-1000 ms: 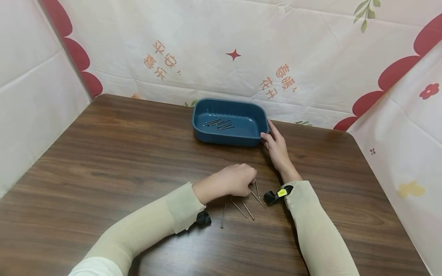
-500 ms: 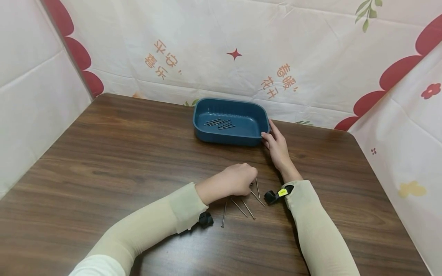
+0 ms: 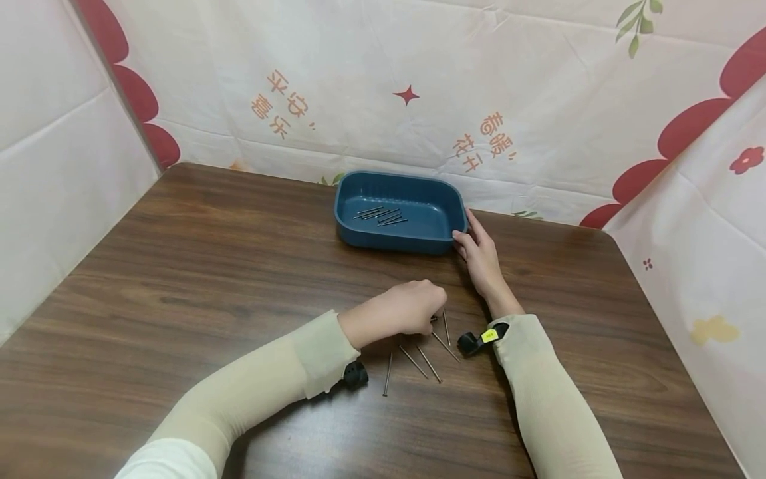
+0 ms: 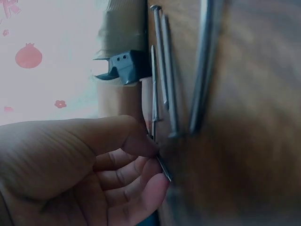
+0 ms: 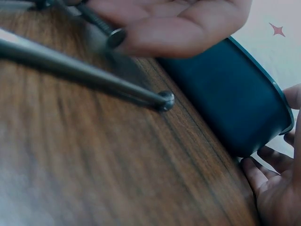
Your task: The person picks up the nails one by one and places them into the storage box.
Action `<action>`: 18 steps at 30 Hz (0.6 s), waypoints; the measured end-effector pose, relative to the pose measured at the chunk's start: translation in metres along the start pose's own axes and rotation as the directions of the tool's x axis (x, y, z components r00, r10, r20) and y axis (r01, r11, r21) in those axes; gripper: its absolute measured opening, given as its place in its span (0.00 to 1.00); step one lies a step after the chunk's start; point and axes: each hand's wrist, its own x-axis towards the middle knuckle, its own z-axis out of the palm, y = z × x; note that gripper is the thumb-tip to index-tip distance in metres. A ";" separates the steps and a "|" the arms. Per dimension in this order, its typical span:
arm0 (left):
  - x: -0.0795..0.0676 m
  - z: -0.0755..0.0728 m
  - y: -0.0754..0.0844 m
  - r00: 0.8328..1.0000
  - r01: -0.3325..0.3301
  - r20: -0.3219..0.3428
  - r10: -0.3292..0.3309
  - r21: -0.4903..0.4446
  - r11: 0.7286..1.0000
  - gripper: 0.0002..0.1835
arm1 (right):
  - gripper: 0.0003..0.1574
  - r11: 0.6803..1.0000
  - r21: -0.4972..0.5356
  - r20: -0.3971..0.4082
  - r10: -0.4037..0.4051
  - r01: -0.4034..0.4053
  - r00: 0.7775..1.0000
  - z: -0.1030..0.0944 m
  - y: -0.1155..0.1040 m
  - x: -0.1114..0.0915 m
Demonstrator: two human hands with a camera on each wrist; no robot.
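Metal nail (image 4: 163, 168) sits pinched in the left hand (image 3: 411, 308).

A: What kinda place is this, someone's kitchen?

B: Looks more like a curtained-off filming corner to me. Printed cloth (image 3: 359, 40) hangs behind the worktop (image 3: 179, 279), with more fabric (image 3: 706, 253) down both sides. It's got red scallops (image 3: 139, 93), orange characters (image 3: 296, 104) and a little star (image 3: 406, 96).

A: Filming, how come?

B: Black wrist cameras (image 3: 356, 375) on both cuffs. Can't tell what building it's in, tbh.
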 end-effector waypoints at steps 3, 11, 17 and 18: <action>0.001 -0.006 -0.004 1.000 -0.020 -0.014 0.021 0.020 1.000 0.09 | 0.39 1.000 0.006 -0.002 -0.002 0.002 1.000 0.000 0.000 0.000; -0.003 -0.038 -0.013 0.998 -0.066 -0.021 0.066 0.012 0.998 0.11 | 0.40 1.000 0.003 -0.004 -0.003 0.003 1.000 -0.001 -0.001 0.000; 0.002 -0.068 -0.021 0.990 -0.134 -0.042 0.134 -0.006 0.991 0.11 | 0.40 1.000 0.001 0.003 -0.019 0.019 1.000 -0.001 0.000 -0.001; 0.004 -0.072 -0.023 0.987 -0.151 -0.056 0.151 -0.012 0.988 0.11 | 0.39 1.000 -0.003 0.007 -0.024 0.024 1.000 -0.001 0.000 -0.002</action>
